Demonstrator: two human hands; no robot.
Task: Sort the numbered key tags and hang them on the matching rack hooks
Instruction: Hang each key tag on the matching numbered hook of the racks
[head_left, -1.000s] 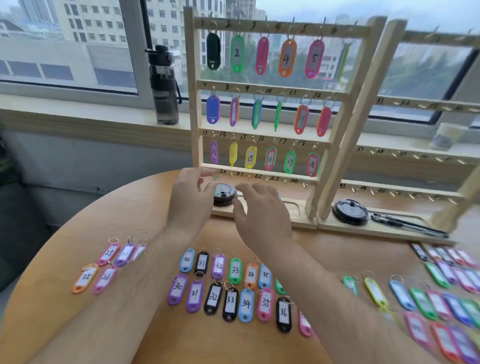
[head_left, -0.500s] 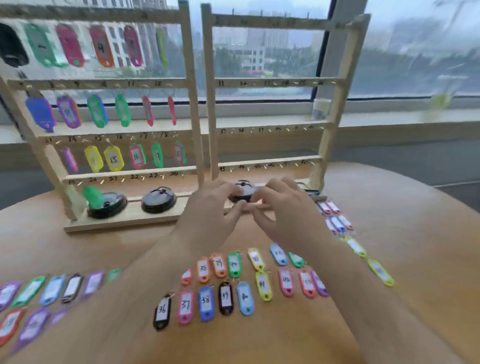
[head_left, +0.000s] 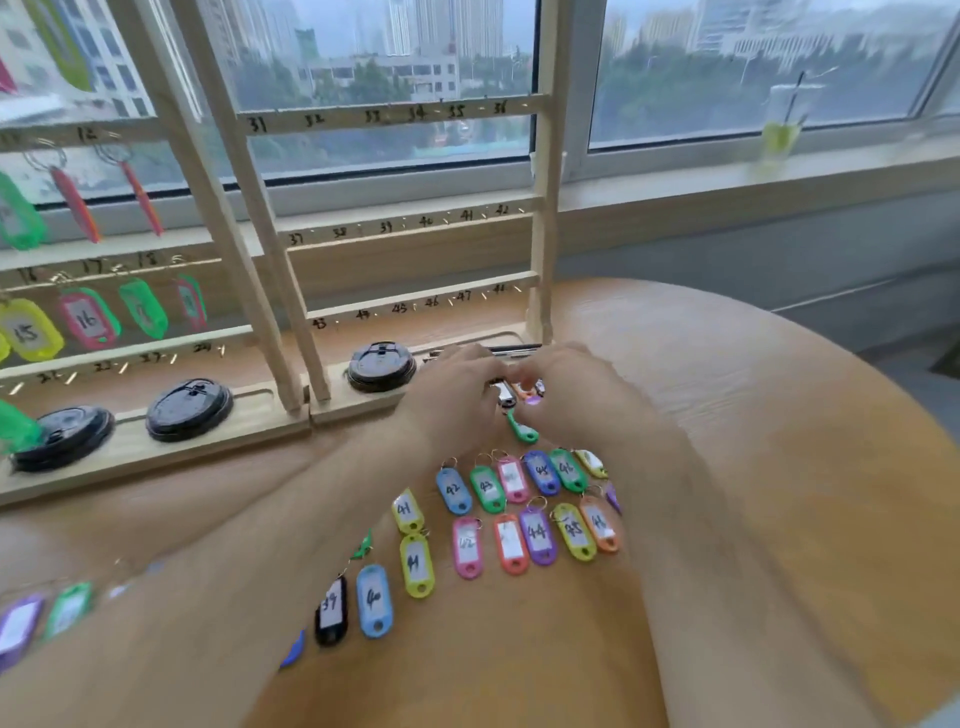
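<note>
Rows of coloured numbered key tags (head_left: 537, 535) marked from 39 up to 46 lie on the round wooden table between my forearms. The right rack (head_left: 415, 221) has bare hooks labelled 31 to 48. On the left rack (head_left: 208, 182), tags such as the yellow 15 (head_left: 28, 332) hang. My left hand (head_left: 457, 395) and my right hand (head_left: 576, 397) meet over a small heap of tags (head_left: 506, 397) by the right rack's base, fingertips down on it. A green tag (head_left: 522, 430) lies just below the fingertips. Whether either hand pinches a tag is hidden.
Three black lids (head_left: 382, 366) (head_left: 189, 410) (head_left: 62, 436) sit on the rack bases. More blurred tags (head_left: 21, 623) lie at the far left. A cup with a green drink (head_left: 782, 124) stands on the window sill. The table edge (head_left: 831, 353) curves away on the right.
The view has swung right, from the left rack to the right one. Both hands have moved from the left rack's base to the heap of tags at the right rack's base.
</note>
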